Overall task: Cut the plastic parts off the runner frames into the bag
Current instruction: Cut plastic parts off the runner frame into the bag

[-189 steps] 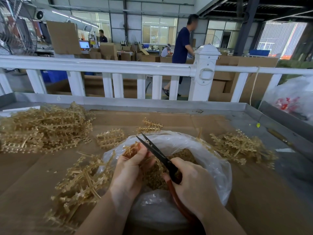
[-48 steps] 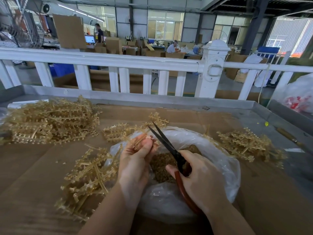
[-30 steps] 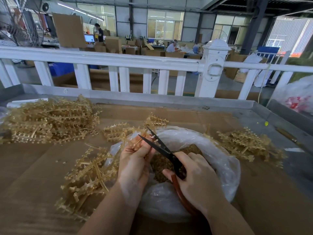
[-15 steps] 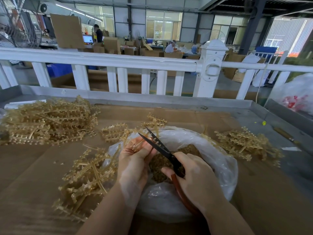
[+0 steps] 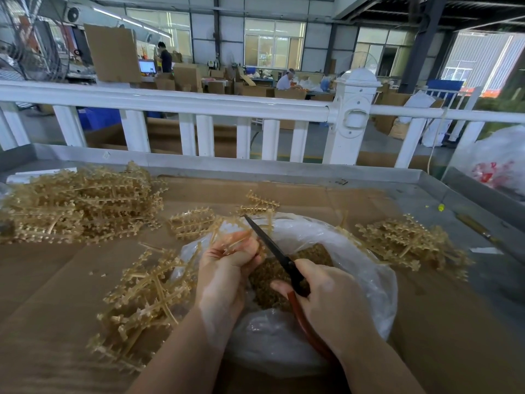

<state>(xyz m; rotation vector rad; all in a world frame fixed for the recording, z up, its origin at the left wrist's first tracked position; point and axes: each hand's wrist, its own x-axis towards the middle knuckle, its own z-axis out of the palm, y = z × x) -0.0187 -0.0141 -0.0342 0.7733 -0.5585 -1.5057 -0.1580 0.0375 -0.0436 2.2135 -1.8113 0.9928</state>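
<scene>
Clear bag (image 5: 369, 282) — cut plastic parts (image 5: 284, 280) inside

Head-worn view; forward, downward, close

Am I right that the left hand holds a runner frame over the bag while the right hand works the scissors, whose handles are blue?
Not quite: the head view shows the scissors have red handles, not blue. The rest stands: the left hand holds a runner frame over the bag while the right hand works them.
</scene>
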